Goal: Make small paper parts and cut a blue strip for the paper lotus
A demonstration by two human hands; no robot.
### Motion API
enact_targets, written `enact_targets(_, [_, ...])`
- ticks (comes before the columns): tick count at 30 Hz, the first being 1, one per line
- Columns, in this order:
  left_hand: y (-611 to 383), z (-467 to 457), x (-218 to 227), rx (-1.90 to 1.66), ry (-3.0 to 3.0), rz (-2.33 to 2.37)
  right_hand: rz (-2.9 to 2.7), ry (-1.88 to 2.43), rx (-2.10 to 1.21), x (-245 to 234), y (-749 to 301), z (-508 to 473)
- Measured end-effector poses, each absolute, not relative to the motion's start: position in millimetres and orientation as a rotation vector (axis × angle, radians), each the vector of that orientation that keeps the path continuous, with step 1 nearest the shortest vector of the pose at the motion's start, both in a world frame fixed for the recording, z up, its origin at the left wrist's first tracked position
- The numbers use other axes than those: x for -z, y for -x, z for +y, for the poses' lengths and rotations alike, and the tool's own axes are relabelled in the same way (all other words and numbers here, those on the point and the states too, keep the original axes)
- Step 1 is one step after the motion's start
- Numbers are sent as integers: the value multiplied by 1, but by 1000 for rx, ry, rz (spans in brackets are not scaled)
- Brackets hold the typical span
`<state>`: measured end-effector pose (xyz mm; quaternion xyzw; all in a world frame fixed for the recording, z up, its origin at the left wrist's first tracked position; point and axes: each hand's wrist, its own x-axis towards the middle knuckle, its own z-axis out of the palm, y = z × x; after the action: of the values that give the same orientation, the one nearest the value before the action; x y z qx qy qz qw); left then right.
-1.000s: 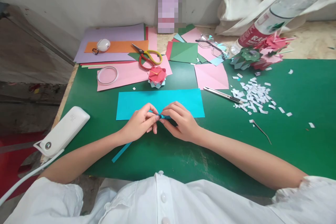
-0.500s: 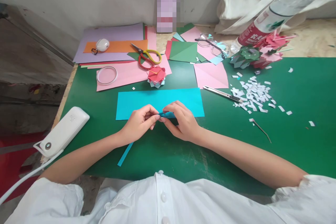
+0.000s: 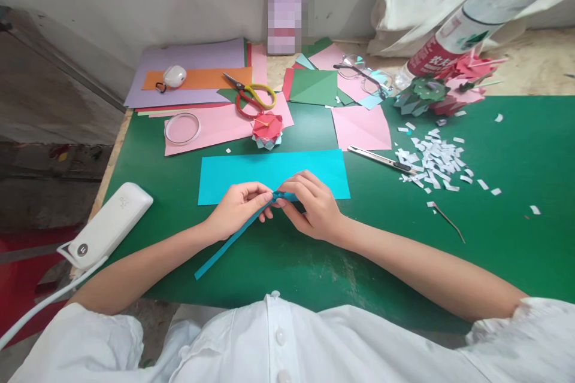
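Observation:
Between my two hands is a narrow blue paper strip (image 3: pixel 229 245), folded or knotted at the fingertips. My left hand (image 3: pixel 240 206) pinches it between thumb and fingers, and its long tail slants down to the lower left. My right hand (image 3: pixel 309 200) grips the strip's other side close by, fingers bent over it; the short end is partly hidden. Behind the hands a blue paper sheet (image 3: pixel 269 170) lies flat on the green table mat (image 3: pixel 381 269). A red and pale blue folded paper flower (image 3: pixel 268 130) stands just beyond that sheet.
Scissors (image 3: pixel 251 96) lie on coloured papers at the back. A utility knife (image 3: pixel 381 160) points toward white paper scraps (image 3: pixel 435 158) on the right. Glasses (image 3: pixel 363 78), a leaning bottle (image 3: pixel 458 36) and paper flowers (image 3: pixel 462 90) are behind. A white power bank (image 3: pixel 110 224) sits left.
The strip's tail has come out from behind my left hand and now shows along its front. My left fingers have shifted slightly around the fold; my right hand is nearly unmoved.

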<state>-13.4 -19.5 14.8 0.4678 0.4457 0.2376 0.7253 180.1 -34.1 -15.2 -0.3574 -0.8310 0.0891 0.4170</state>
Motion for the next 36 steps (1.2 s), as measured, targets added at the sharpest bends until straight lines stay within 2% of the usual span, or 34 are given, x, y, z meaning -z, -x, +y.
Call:
enact_targets(6, [13,-20,-16,-492,-1011,981,-2087,875,-276,14,-180,-36])
enact_targets(12, [10,-21,-16,-500,-1047,975,-2040,878,-467,15,-178,-37])
enact_targets(21, [14,-26,-14,-497,-1240,1003,-2034,944,-495,14,-176,-38])
enact_targets(23, [14,-26,-14,-508,-1242,1024,-2039,935,-439,15,-177,-39])
enact_targets(29, [12,-25,-13,-524,-1195,1030,-2172,821,6,15,-179,-36])
enact_targets(36, [10,-27,-13,-556,-1105,1031,-2163,854,44,15,-180,-35])
